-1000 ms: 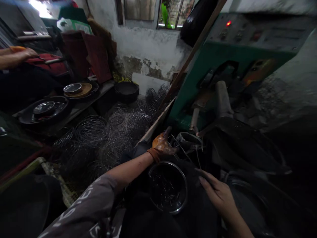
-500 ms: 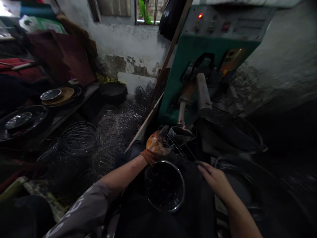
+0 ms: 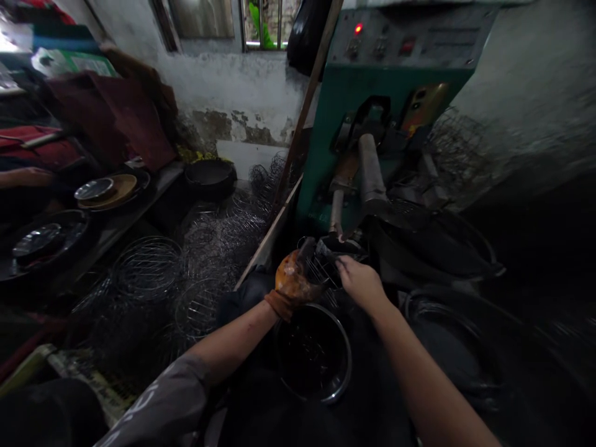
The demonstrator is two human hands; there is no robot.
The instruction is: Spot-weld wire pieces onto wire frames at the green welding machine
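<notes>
Head view: my gloved left hand (image 3: 292, 277) grips a wire rack (image 3: 320, 270); whether my right hand (image 3: 362, 282) pinches anything, I cannot tell. My sleeve lettering (image 3: 148, 397) is unreadable.

Orange glove (image 3: 290, 279) (with blackish patches)

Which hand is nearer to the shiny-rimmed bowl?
Left. The gloved left hand is at the far left rim of the shiny-rimmed bowl; the bare right hand is farther off, beyond the bowl and to its right.
</notes>
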